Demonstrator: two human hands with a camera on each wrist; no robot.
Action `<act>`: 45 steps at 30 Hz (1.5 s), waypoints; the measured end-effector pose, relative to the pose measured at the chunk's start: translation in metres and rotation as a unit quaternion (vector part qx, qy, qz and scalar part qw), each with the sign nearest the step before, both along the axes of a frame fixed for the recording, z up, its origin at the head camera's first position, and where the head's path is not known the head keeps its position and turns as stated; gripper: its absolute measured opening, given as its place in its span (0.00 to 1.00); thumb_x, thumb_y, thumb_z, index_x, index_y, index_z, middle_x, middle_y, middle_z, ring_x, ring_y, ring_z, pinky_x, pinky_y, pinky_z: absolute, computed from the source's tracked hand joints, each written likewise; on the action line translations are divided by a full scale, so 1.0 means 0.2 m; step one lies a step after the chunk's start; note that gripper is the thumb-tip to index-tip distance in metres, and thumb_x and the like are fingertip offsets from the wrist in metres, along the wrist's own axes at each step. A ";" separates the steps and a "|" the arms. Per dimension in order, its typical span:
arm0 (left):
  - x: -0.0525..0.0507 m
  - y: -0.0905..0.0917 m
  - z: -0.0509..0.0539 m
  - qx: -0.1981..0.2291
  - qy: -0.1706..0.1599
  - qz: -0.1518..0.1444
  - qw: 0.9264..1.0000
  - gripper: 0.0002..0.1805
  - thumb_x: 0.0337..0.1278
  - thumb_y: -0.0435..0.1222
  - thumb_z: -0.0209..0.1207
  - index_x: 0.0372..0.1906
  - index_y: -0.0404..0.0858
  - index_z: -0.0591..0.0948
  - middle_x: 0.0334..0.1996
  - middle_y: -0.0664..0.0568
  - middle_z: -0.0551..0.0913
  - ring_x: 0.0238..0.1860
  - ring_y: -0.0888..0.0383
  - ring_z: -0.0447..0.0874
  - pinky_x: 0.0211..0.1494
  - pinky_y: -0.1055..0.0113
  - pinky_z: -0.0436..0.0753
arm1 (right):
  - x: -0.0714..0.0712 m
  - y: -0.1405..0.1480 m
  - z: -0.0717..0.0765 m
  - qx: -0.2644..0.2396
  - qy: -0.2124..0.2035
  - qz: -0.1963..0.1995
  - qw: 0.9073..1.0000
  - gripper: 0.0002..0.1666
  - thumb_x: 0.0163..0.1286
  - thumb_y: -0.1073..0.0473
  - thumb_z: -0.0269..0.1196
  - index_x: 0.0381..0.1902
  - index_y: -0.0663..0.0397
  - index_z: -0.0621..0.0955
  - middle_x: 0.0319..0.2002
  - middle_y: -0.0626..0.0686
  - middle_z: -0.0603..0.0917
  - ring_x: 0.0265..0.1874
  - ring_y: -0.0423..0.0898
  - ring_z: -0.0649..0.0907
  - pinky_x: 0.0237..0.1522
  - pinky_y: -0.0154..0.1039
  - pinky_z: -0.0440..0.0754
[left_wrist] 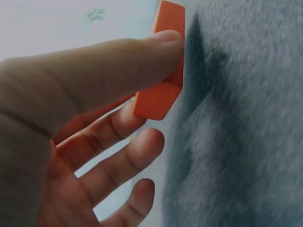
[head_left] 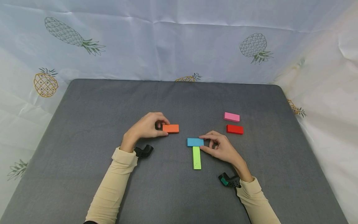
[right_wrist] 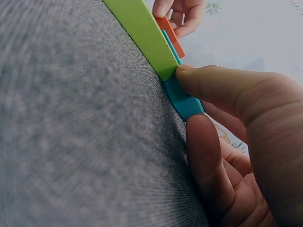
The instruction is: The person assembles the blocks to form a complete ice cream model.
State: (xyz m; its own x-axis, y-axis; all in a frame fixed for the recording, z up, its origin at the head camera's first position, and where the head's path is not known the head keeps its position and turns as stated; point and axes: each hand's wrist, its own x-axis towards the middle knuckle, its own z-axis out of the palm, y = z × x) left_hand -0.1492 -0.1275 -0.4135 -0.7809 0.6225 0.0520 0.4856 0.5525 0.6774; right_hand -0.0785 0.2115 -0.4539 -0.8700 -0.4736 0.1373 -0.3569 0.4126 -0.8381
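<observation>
My left hand [head_left: 149,125] pinches an orange block [head_left: 171,128] by its left end, thumb on the near side. In the left wrist view the thumb lies along the orange block [left_wrist: 161,101], and the lower fingers are off it. Thumb and fingers of my right hand [head_left: 221,147] pinch the right end of a blue block [head_left: 195,142]. That block lies crosswise at the far end of a lime green block [head_left: 197,158], forming a T. The right wrist view shows the blue block [right_wrist: 185,101] against the green one [right_wrist: 142,35]. Whether the orange block touches the table cannot be told.
A pink block [head_left: 231,117] and a red block [head_left: 235,129] lie beyond and to the right of my right hand. All this is on a dark grey table [head_left: 112,96]. Behind it hangs a white cloth [head_left: 173,46] printed with pineapples.
</observation>
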 end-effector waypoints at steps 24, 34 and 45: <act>0.03 0.15 -0.04 0.009 -0.012 -0.026 1.000 0.14 0.53 0.35 0.74 0.46 0.38 0.89 0.37 0.50 0.84 0.37 0.59 0.78 0.45 0.66 0.80 | 0.00 0.00 0.01 0.016 -0.012 -0.008 1.000 0.21 0.64 0.62 0.74 0.55 0.55 0.87 0.44 0.55 0.84 0.22 0.32 0.76 0.21 0.28 0.73; 0.04 0.17 -0.04 0.004 -0.007 -0.027 1.000 0.14 0.53 0.36 0.75 0.46 0.39 0.88 0.38 0.51 0.84 0.37 0.59 0.78 0.45 0.66 0.80 | 0.00 0.00 0.01 0.015 -0.012 -0.010 1.000 0.21 0.63 0.63 0.74 0.55 0.56 0.87 0.44 0.55 0.84 0.22 0.32 0.76 0.21 0.28 0.73; 0.05 0.20 -0.05 0.000 -0.009 -0.034 0.999 0.14 0.53 0.35 0.75 0.46 0.38 0.88 0.38 0.50 0.84 0.38 0.60 0.78 0.46 0.67 0.81 | 0.00 0.00 0.00 0.011 -0.008 -0.007 1.000 0.21 0.64 0.63 0.74 0.55 0.55 0.87 0.44 0.55 0.84 0.23 0.32 0.76 0.20 0.28 0.73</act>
State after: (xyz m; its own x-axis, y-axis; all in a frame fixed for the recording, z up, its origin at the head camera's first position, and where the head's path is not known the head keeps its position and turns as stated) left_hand -0.1391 -0.0877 -0.4232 -0.7371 0.6747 0.0379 0.5095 0.5179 0.6872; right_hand -0.0787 0.2121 -0.4535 -0.8788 -0.4636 0.1134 -0.3375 0.4356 -0.8345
